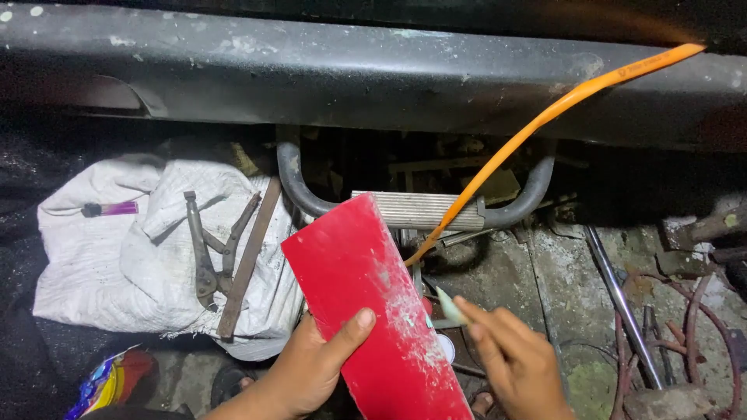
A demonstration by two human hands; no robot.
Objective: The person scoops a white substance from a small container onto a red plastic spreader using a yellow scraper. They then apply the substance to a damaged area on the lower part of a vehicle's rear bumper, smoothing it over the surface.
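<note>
From the head camera we see our left hand (pixel 311 369) at the lower centre of the frame, fingers closed around a red panel (pixel 373 311), thumb pressed flat on its face and the rest tucked behind it. The panel runs diagonally from the middle of the frame down to the bottom edge, its right side scuffed with white smears. Our right hand (pixel 517 362) sits just right of it, lower right of centre, fingertips pinched on a small pale piece (pixel 450 307) whose tip touches or nearly touches the panel's right edge; we cannot tell which. Behind the panel, at centre, lies a ribbed metal step (pixel 424 210) carried on a curved dark tube (pixel 299 183). An orange hose (pixel 545 120) sweeps from the upper right corner down towards the centre and ends just beside the panel's upper edge. A wide dark beam (pixel 311 70) spans the top of the frame. At left a white sack (pixel 117 257) bears rusty pliers (pixel 210 249), a flat rusty bar (pixel 249 257) and a purple lighter (pixel 113 208). A steel rod (pixel 622 303) slants down the right side over stained concrete.
</note>
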